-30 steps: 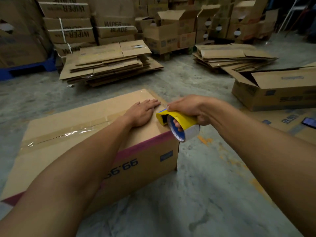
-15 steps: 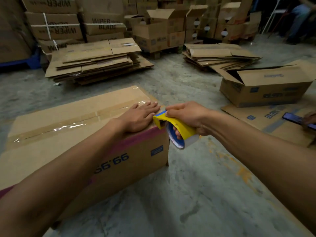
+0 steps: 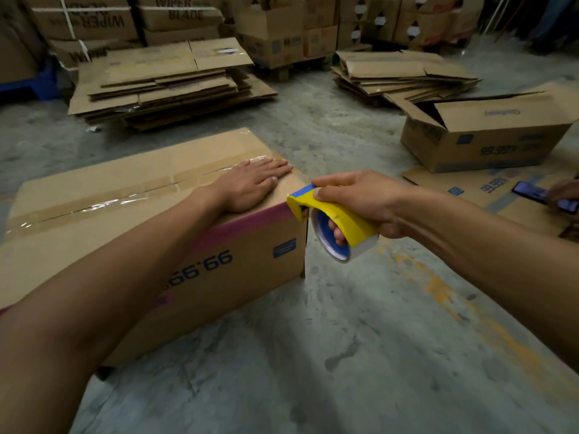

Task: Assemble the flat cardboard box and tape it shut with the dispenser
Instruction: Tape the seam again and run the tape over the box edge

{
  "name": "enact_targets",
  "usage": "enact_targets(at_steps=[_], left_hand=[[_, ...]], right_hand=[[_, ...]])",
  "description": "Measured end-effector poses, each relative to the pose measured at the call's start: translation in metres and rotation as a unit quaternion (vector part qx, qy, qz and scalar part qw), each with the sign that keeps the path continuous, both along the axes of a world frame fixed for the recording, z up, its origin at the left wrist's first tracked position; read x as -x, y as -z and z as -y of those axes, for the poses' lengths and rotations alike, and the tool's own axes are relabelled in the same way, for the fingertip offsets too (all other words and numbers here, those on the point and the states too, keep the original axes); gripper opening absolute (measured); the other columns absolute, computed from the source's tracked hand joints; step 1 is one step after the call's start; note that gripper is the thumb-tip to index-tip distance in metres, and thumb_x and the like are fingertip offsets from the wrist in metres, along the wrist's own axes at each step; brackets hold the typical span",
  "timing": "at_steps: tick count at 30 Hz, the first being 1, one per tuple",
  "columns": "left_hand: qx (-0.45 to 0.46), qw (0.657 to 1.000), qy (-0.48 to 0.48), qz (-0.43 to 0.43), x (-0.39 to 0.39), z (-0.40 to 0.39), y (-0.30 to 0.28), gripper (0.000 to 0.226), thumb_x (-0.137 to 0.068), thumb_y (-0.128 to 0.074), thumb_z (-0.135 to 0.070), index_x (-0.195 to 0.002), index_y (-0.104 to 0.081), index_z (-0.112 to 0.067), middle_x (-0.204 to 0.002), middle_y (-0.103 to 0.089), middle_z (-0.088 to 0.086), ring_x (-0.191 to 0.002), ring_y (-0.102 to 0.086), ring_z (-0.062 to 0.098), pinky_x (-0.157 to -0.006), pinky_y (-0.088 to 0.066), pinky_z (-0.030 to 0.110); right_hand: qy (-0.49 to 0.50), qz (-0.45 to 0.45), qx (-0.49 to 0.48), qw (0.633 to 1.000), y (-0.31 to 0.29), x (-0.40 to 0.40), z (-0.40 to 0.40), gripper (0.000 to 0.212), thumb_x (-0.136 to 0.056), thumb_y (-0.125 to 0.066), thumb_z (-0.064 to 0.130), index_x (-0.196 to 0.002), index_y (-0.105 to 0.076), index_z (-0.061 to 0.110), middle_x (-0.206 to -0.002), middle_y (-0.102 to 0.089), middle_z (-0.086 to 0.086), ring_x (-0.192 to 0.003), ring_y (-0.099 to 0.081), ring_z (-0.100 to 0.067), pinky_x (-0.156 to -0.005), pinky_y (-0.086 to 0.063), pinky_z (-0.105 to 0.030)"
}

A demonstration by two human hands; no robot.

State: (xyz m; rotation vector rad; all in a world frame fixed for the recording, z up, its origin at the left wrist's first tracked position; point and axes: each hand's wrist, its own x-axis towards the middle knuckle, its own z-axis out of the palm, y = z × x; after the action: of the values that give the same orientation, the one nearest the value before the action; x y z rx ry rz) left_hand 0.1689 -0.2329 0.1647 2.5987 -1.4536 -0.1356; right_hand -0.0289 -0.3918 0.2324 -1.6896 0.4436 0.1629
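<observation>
A: Where is the box (image 3: 131, 220)?

B: On the concrete floor (image 3: 344, 355), assembled, flaps closed, with a shiny tape strip (image 3: 103, 203) along the centre seam.

A: And the hands?

B: The left hand (image 3: 250, 183) lies flat and spread on the lid near the right end, gripping nothing. The right hand (image 3: 360, 202) is wrapped around the yellow dispenser (image 3: 332, 220), which sits at the box's top right corner.

A: So which step is this?

B: Finishing the seam, I judge: the tape seems to be turning over the end. Next it likely needs drawing down the end panel, tearing on the blade, then pressing flat. Whether the strip is cut yet, I can't tell.
</observation>
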Motion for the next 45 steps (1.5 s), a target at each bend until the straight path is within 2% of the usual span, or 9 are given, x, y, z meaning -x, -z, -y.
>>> enact_targets(at_steps=[13,17,22,27,31,35,38,41,45], left_hand=[[-0.023,0.999,-0.017,0.02,0.006,0.002,-0.002,0.048,-0.105,-0.019,-0.034,-0.153,-0.017,-0.034,-0.162,-0.014,-0.01,-0.15,-0.007,0.014,-0.118,-0.005,0.041],[-0.02,0.999,-0.042,0.02,0.018,0.007,-0.008,0.053,-0.103,-0.023,-0.045,-0.154,-0.017,-0.032,-0.162,-0.014,-0.008,-0.15,-0.008,0.015,-0.117,-0.004,0.044],[0.035,0.998,-0.013,0.046,0.034,0.012,-0.007,0.06,-0.092,-0.037,-0.06,-0.145,-0.041,-0.032,-0.156,-0.034,-0.005,-0.144,-0.029,0.014,-0.115,-0.019,0.048],[0.12,0.987,-0.007,0.103,0.044,0.028,-0.006,0.038,-0.089,-0.049,-0.051,-0.116,-0.067,-0.031,-0.125,-0.063,-0.009,-0.113,-0.058,0.017,-0.087,-0.048,0.033],[0.109,0.983,-0.05,0.136,0.049,0.044,0.005,0.04,-0.089,-0.039,-0.049,-0.104,-0.072,-0.033,-0.113,-0.064,-0.005,-0.11,-0.054,0.022,-0.088,-0.047,0.045],[0.109,0.974,-0.125,0.155,0.064,0.059,0.01,0.04,-0.09,-0.038,-0.037,-0.1,-0.074,-0.025,-0.114,-0.063,-0.001,-0.111,-0.048,0.023,-0.09,-0.042,0.042],[0.078,0.969,-0.17,0.161,0.074,0.07,0.014,0.044,-0.091,-0.033,-0.033,-0.101,-0.072,-0.015,-0.116,-0.062,0.003,-0.116,-0.044,0.024,-0.097,-0.036,0.047],[0.033,0.977,-0.14,0.158,0.074,0.066,0.016,0.043,-0.1,-0.028,-0.031,-0.123,-0.06,-0.012,-0.132,-0.055,0.007,-0.13,-0.038,0.024,-0.111,-0.024,0.053],[-0.027,0.997,-0.052,0.054,0.063,0.044,0.004,0.063,-0.102,-0.02,-0.048,-0.156,-0.004,-0.019,-0.164,-0.007,0.0,-0.15,-0.002,0.018,-0.12,-0.003,0.048]], right_hand=[[0.042,-0.024,0.018,0.999,0.021,-0.001,-0.012,0.036,-0.093,-0.062,0.013,-0.128,-0.059,0.02,-0.072,-0.062,-0.018,-0.031,-0.056,-0.022,-0.037,-0.054,-0.031],[0.012,-0.094,0.088,0.992,0.041,-0.009,-0.016,0.007,-0.094,-0.06,0.01,-0.097,-0.062,0.005,-0.058,-0.062,-0.016,-0.029,-0.055,-0.02,-0.034,-0.051,-0.028],[-0.057,-0.246,0.141,0.957,0.092,-0.001,-0.002,0.014,-0.097,-0.054,0.01,-0.096,-0.06,-0.003,-0.068,-0.061,-0.02,-0.046,-0.06,-0.025,-0.075,-0.058,-0.047],[-0.024,-0.228,0.127,0.965,0.093,-0.032,0.02,0.026,-0.098,-0.054,0.017,-0.114,-0.061,-0.003,-0.073,-0.063,-0.021,-0.055,-0.061,-0.027,-0.083,-0.057,-0.046],[-0.031,-0.252,0.144,0.957,0.1,-0.036,0.022,0.024,-0.098,-0.055,0.017,-0.109,-0.062,-0.003,-0.072,-0.064,-0.02,-0.046,-0.061,-0.025,-0.067,-0.058,-0.041],[-0.047,-0.269,0.15,0.95,0.107,-0.036,0.026,0.025,-0.098,-0.055,0.018,-0.09,-0.057,-0.006,-0.081,-0.065,-0.024,-0.055,-0.06,-0.03,-0.078,-0.056,-0.044],[-0.061,-0.265,0.175,0.946,0.112,-0.037,0.026,0.03,-0.095,-0.06,0.019,-0.1,-0.061,-0.011,-0.087,-0.07,-0.027,-0.054,-0.062,-0.032,-0.069,-0.059,-0.042],[-0.091,-0.271,0.185,0.94,0.116,-0.038,0.025,0.033,-0.093,-0.062,0.02,-0.108,-0.061,-0.01,-0.087,-0.071,-0.026,-0.055,-0.064,-0.032,-0.068,-0.061,-0.041],[-0.162,-0.273,0.209,0.925,0.11,-0.037,0.014,0.029,-0.089,-0.067,0.022,-0.102,-0.067,-0.004,-0.076,-0.069,-0.017,-0.049,-0.062,-0.023,-0.053,-0.059,-0.027]])
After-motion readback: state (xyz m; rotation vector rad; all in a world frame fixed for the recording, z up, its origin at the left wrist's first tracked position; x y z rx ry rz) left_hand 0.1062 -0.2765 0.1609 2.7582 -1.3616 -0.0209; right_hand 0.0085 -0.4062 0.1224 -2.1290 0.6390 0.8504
